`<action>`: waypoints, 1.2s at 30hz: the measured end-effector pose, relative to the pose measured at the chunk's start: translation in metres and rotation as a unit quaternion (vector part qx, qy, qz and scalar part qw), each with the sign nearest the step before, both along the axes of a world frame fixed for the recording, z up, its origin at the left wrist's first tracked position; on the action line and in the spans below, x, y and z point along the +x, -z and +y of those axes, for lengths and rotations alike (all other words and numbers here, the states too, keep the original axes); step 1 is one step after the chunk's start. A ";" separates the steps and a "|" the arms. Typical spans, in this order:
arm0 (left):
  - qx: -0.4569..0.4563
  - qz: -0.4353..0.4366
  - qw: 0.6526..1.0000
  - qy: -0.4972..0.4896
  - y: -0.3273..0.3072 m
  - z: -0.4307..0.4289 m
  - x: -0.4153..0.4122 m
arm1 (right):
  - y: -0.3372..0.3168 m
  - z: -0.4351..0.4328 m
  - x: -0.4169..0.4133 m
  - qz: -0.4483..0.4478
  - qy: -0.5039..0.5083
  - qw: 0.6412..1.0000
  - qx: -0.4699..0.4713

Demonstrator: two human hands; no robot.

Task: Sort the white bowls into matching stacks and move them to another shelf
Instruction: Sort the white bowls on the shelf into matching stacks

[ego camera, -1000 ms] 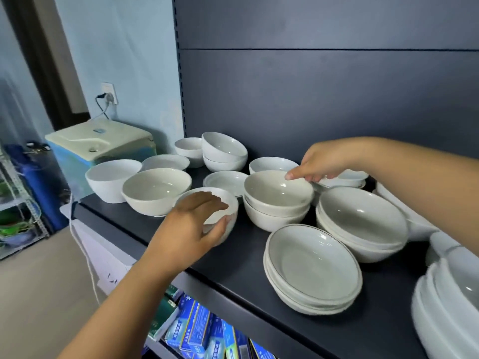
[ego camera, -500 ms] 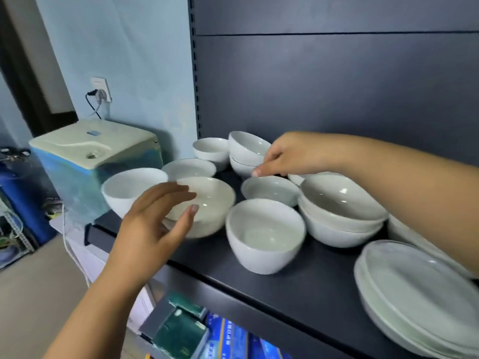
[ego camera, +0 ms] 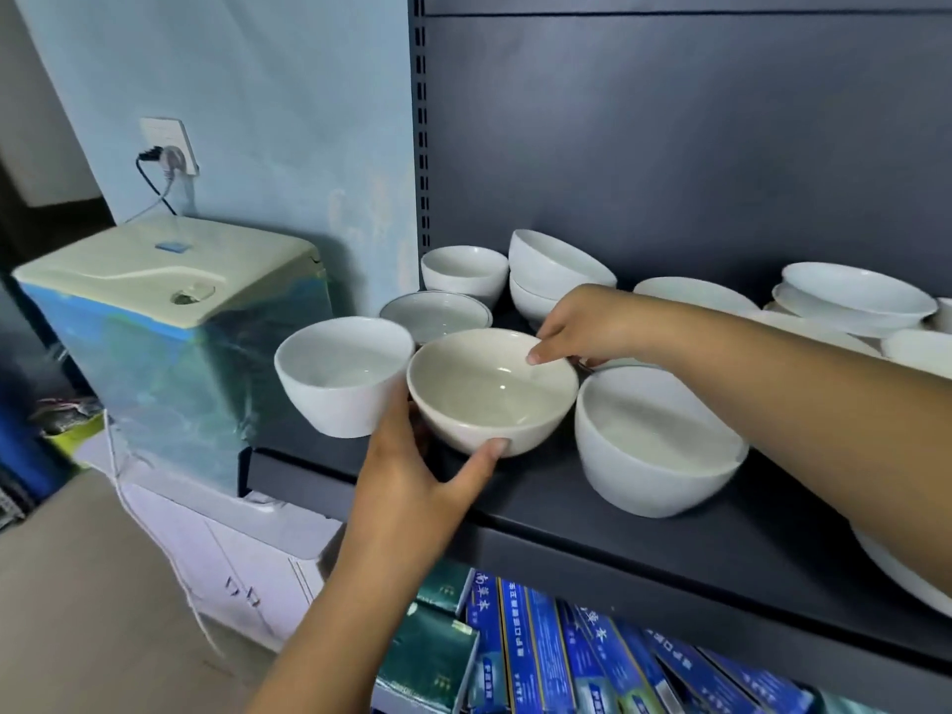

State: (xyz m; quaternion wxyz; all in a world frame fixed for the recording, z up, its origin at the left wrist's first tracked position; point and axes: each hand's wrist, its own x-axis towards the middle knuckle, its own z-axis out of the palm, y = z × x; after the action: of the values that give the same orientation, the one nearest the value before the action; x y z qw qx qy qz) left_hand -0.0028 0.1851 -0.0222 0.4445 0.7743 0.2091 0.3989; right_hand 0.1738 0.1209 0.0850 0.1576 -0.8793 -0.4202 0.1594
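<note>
Mid-frame we see a round, glossy cream bowl [ego camera: 489, 383] at the left end of the matte dark shelf [ego camera: 566, 512]. Our left hand [ego camera: 407, 476] cups its curved near wall, fingers hidden behind it; our right hand [ego camera: 592, 322] pinches the far rim, its lower fingers obscured.

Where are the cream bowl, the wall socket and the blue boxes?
cream bowl [ego camera: 484, 391]: head view, inner wall.
wall socket [ego camera: 165, 134]: head view, white faceplate.
blue boxes [ego camera: 536, 651]: head view, one box's face.

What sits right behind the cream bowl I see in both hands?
A shallow dark-rimmed dish, with a small white bowl farther back. The right hand covers whatever lies behind the cream bowl's right rim.
</note>
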 end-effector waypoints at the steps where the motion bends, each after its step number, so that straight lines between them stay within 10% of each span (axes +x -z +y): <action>1: 0.007 -0.001 1.000 0.001 0.000 -0.001 0.001 | 0.002 0.001 0.000 -0.017 0.001 1.000 0.010; 12: -0.002 -0.115 0.993 0.015 -0.044 0.002 0.010 | -0.037 -0.017 -0.008 0.087 0.078 0.951 0.287; 23: -0.123 -0.253 0.936 0.212 -0.118 -0.043 0.056 | -0.061 -0.110 -0.030 0.273 0.123 0.801 0.518; 36: -0.192 -0.212 0.844 0.453 -0.142 -0.260 0.088 | -0.069 -0.350 -0.079 0.079 0.157 0.785 0.594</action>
State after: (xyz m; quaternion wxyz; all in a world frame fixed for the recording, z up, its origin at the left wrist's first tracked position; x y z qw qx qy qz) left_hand 0.0850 -0.0744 0.1202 0.7491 0.5786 -0.1921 0.2593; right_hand 0.0944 -0.2288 0.1543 0.7043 -0.6500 -0.2740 -0.0792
